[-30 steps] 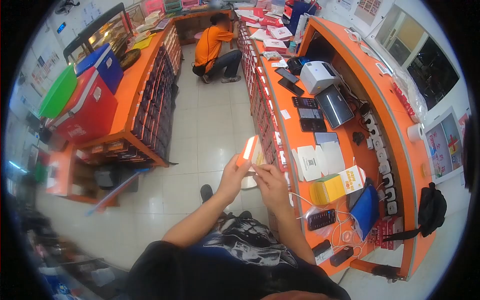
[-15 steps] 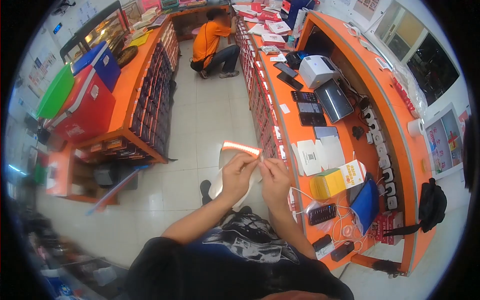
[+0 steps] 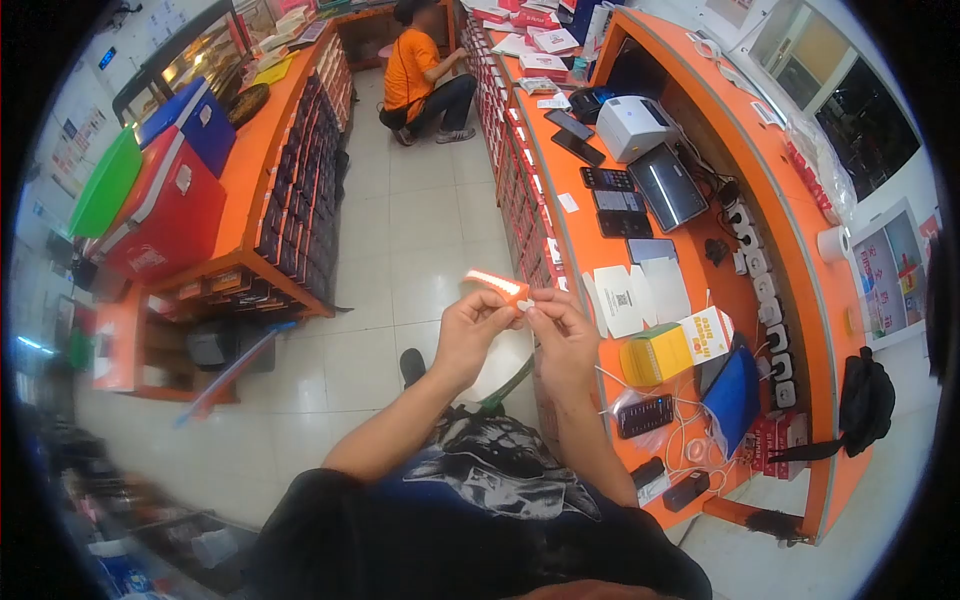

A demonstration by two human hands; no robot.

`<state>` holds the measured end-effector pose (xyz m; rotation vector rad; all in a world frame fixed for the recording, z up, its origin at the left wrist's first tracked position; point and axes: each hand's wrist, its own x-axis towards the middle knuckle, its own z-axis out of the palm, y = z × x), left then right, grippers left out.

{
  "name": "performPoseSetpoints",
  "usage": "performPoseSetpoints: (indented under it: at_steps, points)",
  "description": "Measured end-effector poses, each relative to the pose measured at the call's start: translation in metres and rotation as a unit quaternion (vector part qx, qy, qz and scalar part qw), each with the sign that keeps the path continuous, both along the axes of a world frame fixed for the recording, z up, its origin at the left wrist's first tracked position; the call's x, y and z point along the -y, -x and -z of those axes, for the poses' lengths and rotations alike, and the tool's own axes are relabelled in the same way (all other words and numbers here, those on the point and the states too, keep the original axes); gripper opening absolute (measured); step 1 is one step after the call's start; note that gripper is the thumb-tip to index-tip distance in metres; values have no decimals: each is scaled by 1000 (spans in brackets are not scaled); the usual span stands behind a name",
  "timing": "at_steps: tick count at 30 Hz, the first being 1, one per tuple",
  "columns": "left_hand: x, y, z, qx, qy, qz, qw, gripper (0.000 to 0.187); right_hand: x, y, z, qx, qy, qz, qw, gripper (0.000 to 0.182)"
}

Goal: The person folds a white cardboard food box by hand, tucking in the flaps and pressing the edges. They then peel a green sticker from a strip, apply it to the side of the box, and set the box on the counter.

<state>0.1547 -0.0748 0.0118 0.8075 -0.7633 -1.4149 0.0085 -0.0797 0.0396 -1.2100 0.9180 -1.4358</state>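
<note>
The yellow-and-white box (image 3: 675, 350), right of centre, reads "joy in every bite". The white carton (image 3: 622, 302) above it bears a QR code. On the poster (image 3: 886, 278) at far right, red characters include "安全"; lettering on the red boxes (image 3: 778, 442), lower right, is too blurred.

Open floor (image 3: 340, 370) flanks the left hand (image 3: 466, 338), while the orange counter (image 3: 593, 240) crowds the right hand (image 3: 566, 345).

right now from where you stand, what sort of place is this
Probably the staff side of a takeaway food shop: a display case holds what looks like food, a yellow-and-white box reads "in every bite", and phones lie on the orange counter.
</note>
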Motion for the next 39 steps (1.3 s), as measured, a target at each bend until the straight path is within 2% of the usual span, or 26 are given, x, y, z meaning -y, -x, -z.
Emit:
performPoseSetpoints:
  at_steps: [8, 11, 13, 17, 20, 27, 30, 32, 36, 39]
  points:
    - [-1, 5, -2, -40, 24, -26, 999, 18, 1, 0, 0, -110, 66, 10, 992, 11]
    - [1, 2, 2, -37, 36, -11, 999, 19, 0, -6, -6, -89, 78, 38, 992, 11]
    - [2, -2, 2, -113, 5, 18, 993, 17, 1, -5, -2, -133, 106, 47, 984, 11]
    - [5, 1, -1, -85, 27, -7, 996, 16, -1, -9, -4, -235, 162, 83, 955, 12]
    - [2, 4, 3, -58, 18, -50, 997, 17, 1, -9, 4, -243, 150, 79, 955, 12]
    - [5, -1, -3, -41, 20, -6, 999, 18, -1, -5, -5, -205, 132, 32, 969, 11]
    - [2, 1, -7, -43, 9, -4, 999, 19, 1, -5, 4, -139, 116, 39, 983, 10]
    - [1, 2, -4, -51, 11, 2, 999, 20, 1, -7, 11, -45, 84, 29, 995, 8]
    - [-1, 4, -4, -120, 5, 36, 992, 25, 0, -6, 8, -31, 55, 14, 998, 8]
    - [-3, 7, -8, -143, -5, 44, 989, 25, 2, -6, 9, -90, 65, 20, 994, 10]
